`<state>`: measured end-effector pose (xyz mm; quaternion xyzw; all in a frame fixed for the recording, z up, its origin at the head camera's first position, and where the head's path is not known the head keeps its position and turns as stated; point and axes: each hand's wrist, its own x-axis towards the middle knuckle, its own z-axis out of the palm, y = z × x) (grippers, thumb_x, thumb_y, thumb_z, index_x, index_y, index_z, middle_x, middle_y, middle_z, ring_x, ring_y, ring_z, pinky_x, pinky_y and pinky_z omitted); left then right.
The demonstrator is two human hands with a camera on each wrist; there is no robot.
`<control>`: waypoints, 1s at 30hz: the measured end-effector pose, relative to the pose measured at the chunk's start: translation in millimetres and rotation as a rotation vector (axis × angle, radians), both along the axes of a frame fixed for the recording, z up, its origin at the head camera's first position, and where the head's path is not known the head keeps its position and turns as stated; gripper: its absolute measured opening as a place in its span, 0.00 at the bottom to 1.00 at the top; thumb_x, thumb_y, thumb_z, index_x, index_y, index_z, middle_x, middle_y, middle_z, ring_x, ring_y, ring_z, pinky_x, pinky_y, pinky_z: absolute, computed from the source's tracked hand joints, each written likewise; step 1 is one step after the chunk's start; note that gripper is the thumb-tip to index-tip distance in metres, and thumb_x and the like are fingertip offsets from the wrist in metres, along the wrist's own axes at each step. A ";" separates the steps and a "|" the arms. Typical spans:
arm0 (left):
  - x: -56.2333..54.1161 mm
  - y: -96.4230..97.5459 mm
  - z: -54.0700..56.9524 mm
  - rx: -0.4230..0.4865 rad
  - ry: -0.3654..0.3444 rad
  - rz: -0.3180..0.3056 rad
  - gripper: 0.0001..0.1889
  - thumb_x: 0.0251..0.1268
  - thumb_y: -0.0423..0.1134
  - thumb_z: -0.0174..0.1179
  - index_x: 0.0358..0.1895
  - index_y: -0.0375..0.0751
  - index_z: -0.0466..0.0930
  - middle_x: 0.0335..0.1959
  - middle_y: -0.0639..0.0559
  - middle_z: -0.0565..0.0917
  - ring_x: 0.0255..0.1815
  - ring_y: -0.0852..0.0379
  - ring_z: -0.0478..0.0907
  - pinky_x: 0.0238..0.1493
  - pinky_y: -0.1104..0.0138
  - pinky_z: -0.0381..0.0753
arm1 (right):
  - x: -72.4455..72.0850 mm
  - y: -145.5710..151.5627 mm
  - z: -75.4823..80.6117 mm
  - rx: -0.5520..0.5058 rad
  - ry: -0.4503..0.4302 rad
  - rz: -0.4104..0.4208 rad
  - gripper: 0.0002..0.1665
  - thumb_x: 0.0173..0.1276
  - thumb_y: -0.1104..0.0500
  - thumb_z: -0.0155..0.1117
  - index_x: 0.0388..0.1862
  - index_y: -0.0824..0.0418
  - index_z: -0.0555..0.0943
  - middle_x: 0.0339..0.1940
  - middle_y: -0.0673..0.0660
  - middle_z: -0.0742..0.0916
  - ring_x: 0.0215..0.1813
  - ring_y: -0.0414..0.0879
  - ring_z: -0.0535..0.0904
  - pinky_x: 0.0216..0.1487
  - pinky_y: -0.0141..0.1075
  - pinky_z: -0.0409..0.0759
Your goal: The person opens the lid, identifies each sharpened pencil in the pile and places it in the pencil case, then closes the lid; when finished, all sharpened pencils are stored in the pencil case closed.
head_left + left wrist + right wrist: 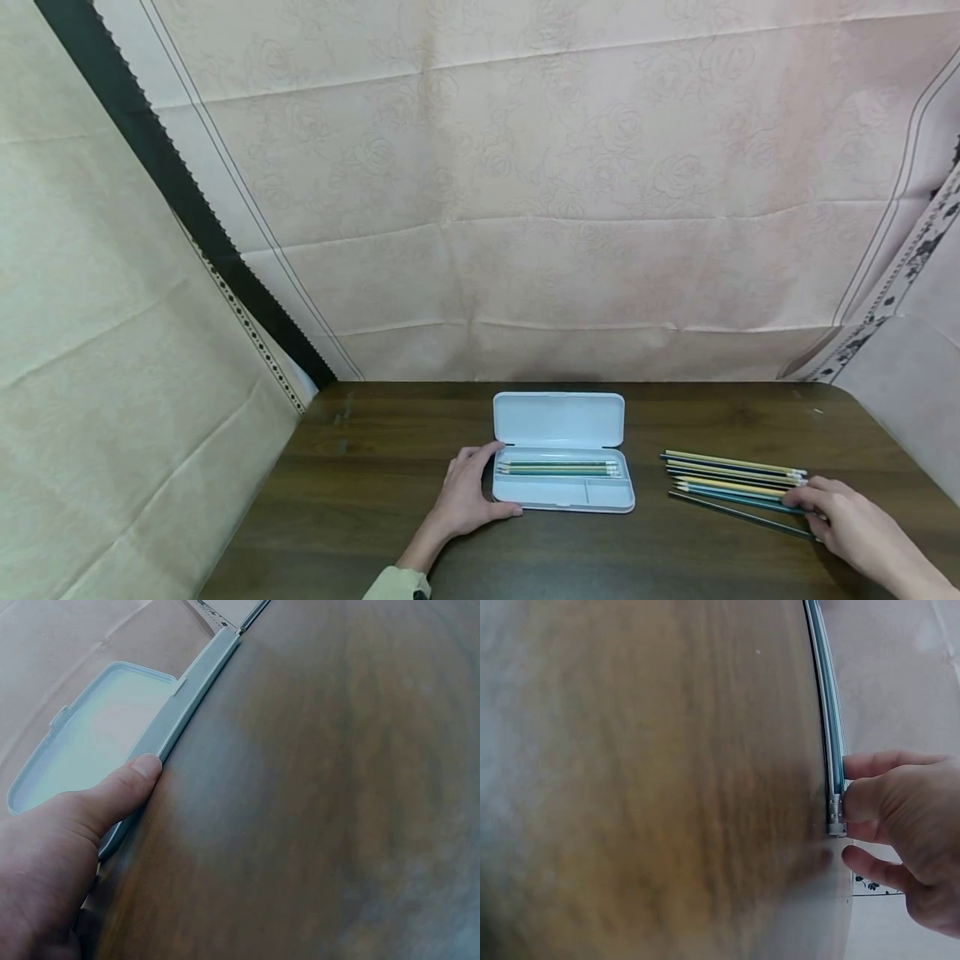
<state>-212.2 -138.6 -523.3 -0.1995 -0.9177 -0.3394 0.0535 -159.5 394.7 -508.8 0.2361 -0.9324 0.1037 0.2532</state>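
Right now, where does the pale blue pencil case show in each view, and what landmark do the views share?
Head: the pencil case lies open in the lower middle, the left hand at its left end.
Left wrist: upper left, with the thumb against its edge.
Right wrist: not in it.
Shared landmark: the brown wooden table, visible in all three.

The left hand [471,493] set its outstretched thumb opposite its fingers, wrist [426,538] slanting in from below; the right hand [851,521] reached inward, its fingers bent, thumb apart.
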 end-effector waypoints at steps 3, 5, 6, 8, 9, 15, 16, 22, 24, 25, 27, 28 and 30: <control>0.3 0.5 0.5 -0.002 -0.012 0.004 0.50 0.44 0.68 0.74 0.72 0.55 0.66 0.64 0.51 0.74 0.61 0.48 0.65 0.55 0.47 0.67 | -0.3 0.1 0.4 0.000 -0.015 0.012 0.29 0.30 0.78 0.77 0.28 0.50 0.82 0.28 0.40 0.76 0.30 0.31 0.70 0.25 0.37 0.72; 0.4 0.9 0.9 -0.005 -0.018 0.006 0.50 0.44 0.68 0.74 0.73 0.55 0.66 0.64 0.52 0.73 0.61 0.49 0.65 0.55 0.47 0.67 | -0.7 0.8 0.2 -0.006 -0.016 0.033 0.29 0.30 0.79 0.77 0.28 0.50 0.81 0.28 0.37 0.74 0.29 0.29 0.67 0.25 0.34 0.70; 0.3 1.0 0.8 -0.007 -0.021 0.007 0.50 0.44 0.68 0.74 0.73 0.55 0.66 0.64 0.52 0.73 0.61 0.49 0.65 0.55 0.47 0.67 | -1.0 1.4 0.1 -0.010 -0.017 0.046 0.29 0.29 0.79 0.77 0.28 0.51 0.81 0.28 0.37 0.74 0.29 0.29 0.67 0.25 0.34 0.70; 0.6 1.4 1.4 -0.008 -0.022 0.008 0.50 0.44 0.68 0.74 0.72 0.55 0.66 0.64 0.51 0.73 0.61 0.48 0.65 0.55 0.47 0.67 | -1.3 2.2 -0.4 -0.017 -0.014 0.063 0.30 0.29 0.79 0.77 0.28 0.51 0.81 0.29 0.36 0.74 0.30 0.29 0.68 0.26 0.32 0.69; 0.5 1.5 1.5 -0.010 -0.022 0.009 0.50 0.43 0.68 0.75 0.72 0.55 0.66 0.64 0.51 0.73 0.61 0.48 0.65 0.55 0.47 0.67 | -1.6 2.9 -0.8 -0.020 -0.007 0.073 0.30 0.29 0.79 0.77 0.28 0.51 0.81 0.29 0.35 0.74 0.30 0.29 0.68 0.26 0.32 0.69; -0.1 1.8 1.4 -0.012 -0.017 0.014 0.50 0.43 0.68 0.75 0.72 0.54 0.67 0.64 0.51 0.74 0.61 0.49 0.65 0.55 0.47 0.67 | -0.7 2.3 -1.6 -0.034 0.014 0.074 0.30 0.28 0.78 0.76 0.29 0.51 0.81 0.29 0.36 0.75 0.31 0.30 0.70 0.26 0.34 0.71; -0.1 1.7 1.3 -0.013 -0.016 0.014 0.50 0.43 0.68 0.75 0.72 0.54 0.67 0.64 0.51 0.74 0.61 0.49 0.65 0.55 0.47 0.67 | -0.8 1.6 -1.3 -0.038 0.021 0.079 0.30 0.28 0.78 0.75 0.29 0.51 0.81 0.29 0.36 0.74 0.31 0.30 0.69 0.26 0.32 0.69; 0.0 1.1 0.7 -0.011 -0.012 0.016 0.50 0.43 0.68 0.75 0.72 0.54 0.67 0.63 0.51 0.74 0.61 0.49 0.66 0.55 0.47 0.67 | -3.4 -5.8 2.0 -0.072 0.050 0.130 0.30 0.28 0.77 0.73 0.31 0.52 0.82 0.30 0.34 0.70 0.30 0.29 0.63 0.28 0.24 0.59; 0.2 0.8 0.2 -0.010 -0.015 0.017 0.50 0.43 0.68 0.75 0.72 0.55 0.67 0.63 0.51 0.74 0.61 0.49 0.66 0.55 0.47 0.67 | -4.5 -9.2 3.1 -0.083 0.055 0.144 0.30 0.28 0.78 0.73 0.32 0.52 0.82 0.30 0.34 0.70 0.30 0.29 0.63 0.28 0.24 0.58; 0.2 0.7 0.1 -0.009 -0.016 0.017 0.50 0.43 0.68 0.75 0.72 0.55 0.67 0.63 0.51 0.74 0.61 0.49 0.65 0.55 0.47 0.67 | -5.1 -11.0 3.7 -0.090 0.057 0.151 0.30 0.28 0.78 0.74 0.32 0.52 0.82 0.30 0.34 0.70 0.30 0.29 0.64 0.28 0.24 0.58; 0.2 0.5 -0.1 -0.011 -0.019 0.016 0.50 0.44 0.68 0.74 0.72 0.55 0.67 0.64 0.51 0.73 0.61 0.48 0.65 0.55 0.47 0.67 | -6.4 -14.8 4.9 -0.098 0.069 0.165 0.30 0.28 0.78 0.73 0.32 0.53 0.82 0.30 0.35 0.71 0.30 0.29 0.64 0.28 0.24 0.59; 0.3 0.4 -0.1 -0.011 -0.019 0.014 0.50 0.44 0.68 0.74 0.72 0.55 0.66 0.64 0.51 0.73 0.61 0.48 0.65 0.55 0.47 0.67 | -7.2 -16.8 5.6 -0.101 0.072 0.170 0.30 0.28 0.78 0.73 0.32 0.53 0.83 0.30 0.35 0.72 0.30 0.30 0.65 0.28 0.24 0.60; 0.4 0.3 0.2 -0.007 -0.013 0.012 0.50 0.44 0.68 0.74 0.72 0.54 0.67 0.63 0.50 0.73 0.61 0.48 0.65 0.55 0.46 0.67 | -9.1 -21.1 6.9 -0.105 0.077 0.180 0.30 0.28 0.78 0.73 0.32 0.54 0.83 0.30 0.36 0.74 0.30 0.30 0.65 0.29 0.24 0.61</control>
